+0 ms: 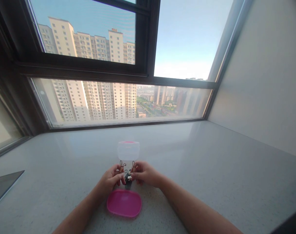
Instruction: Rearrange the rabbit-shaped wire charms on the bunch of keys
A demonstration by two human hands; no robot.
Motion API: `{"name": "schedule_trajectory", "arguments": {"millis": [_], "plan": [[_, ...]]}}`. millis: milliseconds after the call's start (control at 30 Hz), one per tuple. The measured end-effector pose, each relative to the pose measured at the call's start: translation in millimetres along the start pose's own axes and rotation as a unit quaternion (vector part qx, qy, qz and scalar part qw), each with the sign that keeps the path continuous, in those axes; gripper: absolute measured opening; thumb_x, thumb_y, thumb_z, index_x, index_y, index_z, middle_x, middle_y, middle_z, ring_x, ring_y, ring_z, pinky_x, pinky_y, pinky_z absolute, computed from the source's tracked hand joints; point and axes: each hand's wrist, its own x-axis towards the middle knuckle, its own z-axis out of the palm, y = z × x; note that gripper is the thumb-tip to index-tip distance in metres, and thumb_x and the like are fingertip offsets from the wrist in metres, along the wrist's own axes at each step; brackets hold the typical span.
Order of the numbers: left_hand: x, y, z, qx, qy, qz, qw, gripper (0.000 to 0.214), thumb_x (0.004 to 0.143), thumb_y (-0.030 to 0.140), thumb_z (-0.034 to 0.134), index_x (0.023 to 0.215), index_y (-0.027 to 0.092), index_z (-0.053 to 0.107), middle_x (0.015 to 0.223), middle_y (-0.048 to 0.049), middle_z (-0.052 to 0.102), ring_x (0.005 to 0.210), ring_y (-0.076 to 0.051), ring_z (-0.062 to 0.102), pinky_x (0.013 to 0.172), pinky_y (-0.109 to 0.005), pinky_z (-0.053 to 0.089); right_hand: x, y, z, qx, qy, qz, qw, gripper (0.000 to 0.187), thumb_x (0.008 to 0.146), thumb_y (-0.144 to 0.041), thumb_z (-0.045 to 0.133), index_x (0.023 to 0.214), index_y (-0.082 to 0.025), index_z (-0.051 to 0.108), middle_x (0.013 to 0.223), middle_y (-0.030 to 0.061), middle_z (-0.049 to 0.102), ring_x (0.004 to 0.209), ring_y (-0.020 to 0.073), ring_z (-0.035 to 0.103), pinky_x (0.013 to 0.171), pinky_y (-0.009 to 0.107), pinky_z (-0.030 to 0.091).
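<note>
My left hand [114,176] is closed, thumb and fingers pinched together at a thin brown looped cord [123,164] that looks like a hair tie. A similar brown cord [133,165] sticks up at the fingertips of my right hand [144,174], which is closed too. Between the hands is a small cluster of dark and whitish pieces [128,178], too small to name; fingers of both hands reach its edges. Nearer to me lies a pink plastic lid [124,203], inner side up. Beyond my fingers stands a clear plastic box [129,151] with a pinkish strip along its top.
The hands work over a pale speckled countertop [187,156] below a dark-framed window [94,72]. A flat dark panel with a light edge [5,187] lies at the far left. To the right rises a plain white wall [262,84].
</note>
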Motion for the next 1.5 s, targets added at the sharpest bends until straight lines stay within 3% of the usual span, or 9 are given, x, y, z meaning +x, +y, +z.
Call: {"name": "schedule_trajectory", "arguments": {"millis": [733, 1500], "plan": [[1, -3, -0.8, 0.002, 0.008, 0.001, 1.0, 0.014, 0.07, 0.025, 0.053, 0.078, 0.017, 0.045, 0.053, -0.0002, 0.064, 0.045, -0.011, 0.046, 0.048, -0.021, 0.033, 1, 5, -1, -0.017, 0.006, 0.018, 1.0, 0.039, 0.064, -0.042, 0.069, 0.084, -0.01, 0.062, 0.068, 0.001, 0.059, 0.047, 0.0067, 0.047, 0.043, 0.02, 0.037], [2, -8, -0.4, -0.024, 0.03, -0.001, 0.999, 0.025, 0.069, 0.032, 0.057, 0.086, 0.016, 0.048, 0.055, -0.0018, 0.065, 0.044, -0.011, 0.048, 0.045, -0.02, 0.03, 2, 6, 0, 0.009, 0.016, 0.026, 0.999, 0.047, 0.06, -0.042, 0.072, 0.093, -0.012, 0.057, 0.066, 0.0009, 0.06, 0.044, 0.0081, 0.05, 0.041, 0.02, 0.039]]}}
